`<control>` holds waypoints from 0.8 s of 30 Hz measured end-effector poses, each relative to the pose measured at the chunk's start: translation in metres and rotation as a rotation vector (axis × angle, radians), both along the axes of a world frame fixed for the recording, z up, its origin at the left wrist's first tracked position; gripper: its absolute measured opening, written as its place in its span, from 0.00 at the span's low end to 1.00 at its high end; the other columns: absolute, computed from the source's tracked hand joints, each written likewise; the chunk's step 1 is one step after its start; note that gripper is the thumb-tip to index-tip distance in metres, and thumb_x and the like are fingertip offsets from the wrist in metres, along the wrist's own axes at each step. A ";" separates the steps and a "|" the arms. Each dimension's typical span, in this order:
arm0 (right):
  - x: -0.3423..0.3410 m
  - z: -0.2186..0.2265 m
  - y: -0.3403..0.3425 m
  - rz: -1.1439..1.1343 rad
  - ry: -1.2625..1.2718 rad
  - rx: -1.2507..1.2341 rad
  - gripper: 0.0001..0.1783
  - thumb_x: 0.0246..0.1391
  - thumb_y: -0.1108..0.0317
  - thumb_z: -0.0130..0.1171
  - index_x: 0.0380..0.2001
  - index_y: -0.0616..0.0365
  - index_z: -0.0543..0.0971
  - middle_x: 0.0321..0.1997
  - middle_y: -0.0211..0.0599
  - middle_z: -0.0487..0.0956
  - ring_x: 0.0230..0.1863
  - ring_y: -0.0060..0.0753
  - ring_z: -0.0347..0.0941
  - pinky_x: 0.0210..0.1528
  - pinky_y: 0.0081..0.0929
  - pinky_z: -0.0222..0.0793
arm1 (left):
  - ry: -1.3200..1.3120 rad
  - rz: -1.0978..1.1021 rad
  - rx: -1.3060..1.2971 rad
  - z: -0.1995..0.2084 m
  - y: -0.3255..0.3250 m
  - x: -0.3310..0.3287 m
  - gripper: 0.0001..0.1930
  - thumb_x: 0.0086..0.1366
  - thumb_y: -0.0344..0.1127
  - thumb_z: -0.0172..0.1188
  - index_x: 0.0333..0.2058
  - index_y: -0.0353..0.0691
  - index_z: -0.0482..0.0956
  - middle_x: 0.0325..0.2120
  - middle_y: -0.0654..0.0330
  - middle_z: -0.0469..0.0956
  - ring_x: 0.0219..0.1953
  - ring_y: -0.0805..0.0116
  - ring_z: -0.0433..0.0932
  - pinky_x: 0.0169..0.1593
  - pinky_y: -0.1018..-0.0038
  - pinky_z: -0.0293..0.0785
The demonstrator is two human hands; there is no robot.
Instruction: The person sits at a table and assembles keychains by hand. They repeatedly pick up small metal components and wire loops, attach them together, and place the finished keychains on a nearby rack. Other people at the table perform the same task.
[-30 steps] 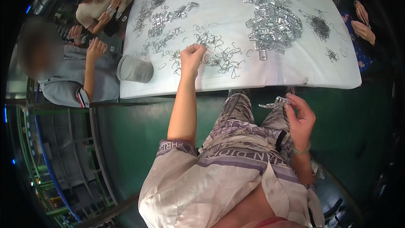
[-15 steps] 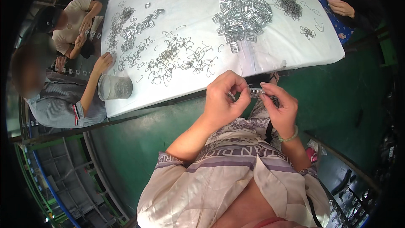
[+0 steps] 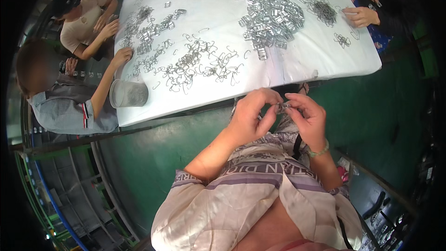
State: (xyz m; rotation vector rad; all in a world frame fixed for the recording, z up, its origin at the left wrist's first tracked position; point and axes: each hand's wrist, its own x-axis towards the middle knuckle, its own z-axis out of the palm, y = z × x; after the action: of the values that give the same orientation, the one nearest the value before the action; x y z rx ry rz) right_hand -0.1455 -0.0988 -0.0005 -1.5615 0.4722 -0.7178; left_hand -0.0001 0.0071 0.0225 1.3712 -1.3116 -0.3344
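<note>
Beside a white table [image 3: 344, 62], left hand [image 3: 251, 115] faces right hand [image 3: 311, 117], fingers [image 3: 298, 98] pinching a buckle [image 3: 281, 108].

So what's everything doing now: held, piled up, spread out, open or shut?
Left hand: fingers closed on the metal piece
Right hand: pinching the same piece
Metal piece: held, partly hidden by fingers
Silver buckles: mostly heaped together
Wire hooks: loosely scattered
Tub: open, no lid visible
Bracelet: worn

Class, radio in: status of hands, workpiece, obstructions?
Right hand holding small metal piece. Left hand touching it. Piece clear of table, partly hidden. Nothing visibly blocking.
</note>
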 end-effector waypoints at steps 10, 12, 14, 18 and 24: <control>0.101 -0.066 -0.059 -0.072 0.234 -0.732 0.21 0.43 0.70 0.67 0.42 0.66 0.77 0.32 0.39 0.73 0.34 0.39 0.71 0.38 0.31 0.67 | 0.016 0.070 -0.019 -0.009 0.012 -0.002 0.05 0.56 0.20 0.51 0.31 0.34 0.67 0.29 0.52 0.77 0.29 0.66 0.77 0.34 0.75 0.73; 0.125 -0.079 -0.063 -0.130 0.295 -0.866 0.23 0.40 0.66 0.68 0.41 0.64 0.78 0.34 0.42 0.71 0.35 0.47 0.68 0.41 0.38 0.66 | 0.019 0.088 -0.020 -0.010 0.013 -0.001 0.05 0.56 0.20 0.51 0.31 0.34 0.67 0.28 0.52 0.77 0.28 0.66 0.77 0.34 0.75 0.73; 0.137 -0.098 -0.073 -0.124 0.378 -0.958 0.22 0.40 0.66 0.68 0.40 0.65 0.78 0.35 0.42 0.71 0.34 0.46 0.69 0.39 0.39 0.67 | 0.010 0.111 -0.023 -0.010 0.015 0.001 0.05 0.56 0.20 0.52 0.31 0.34 0.67 0.27 0.52 0.77 0.28 0.66 0.77 0.34 0.76 0.73; 0.132 -0.103 -0.083 -0.143 0.316 -0.597 0.13 0.46 0.68 0.64 0.32 0.68 0.78 0.29 0.39 0.75 0.27 0.38 0.70 0.32 0.30 0.66 | 0.056 0.143 0.034 -0.012 0.017 0.006 0.04 0.57 0.21 0.53 0.31 0.34 0.68 0.27 0.53 0.78 0.28 0.68 0.77 0.34 0.76 0.73; 0.078 -0.025 -0.051 0.138 0.216 0.433 0.12 0.54 0.66 0.60 0.23 0.64 0.79 0.18 0.25 0.72 0.22 0.15 0.64 0.26 0.16 0.58 | 0.174 0.195 0.124 -0.019 0.010 0.011 0.03 0.59 0.22 0.53 0.32 0.33 0.69 0.28 0.55 0.78 0.29 0.71 0.78 0.35 0.78 0.73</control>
State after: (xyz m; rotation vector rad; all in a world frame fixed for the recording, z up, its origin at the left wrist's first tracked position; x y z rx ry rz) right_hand -0.0677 -0.1495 -0.0252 -1.2502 0.6274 -0.3130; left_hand 0.0108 0.0175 0.0040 1.5248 -1.0196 -0.3972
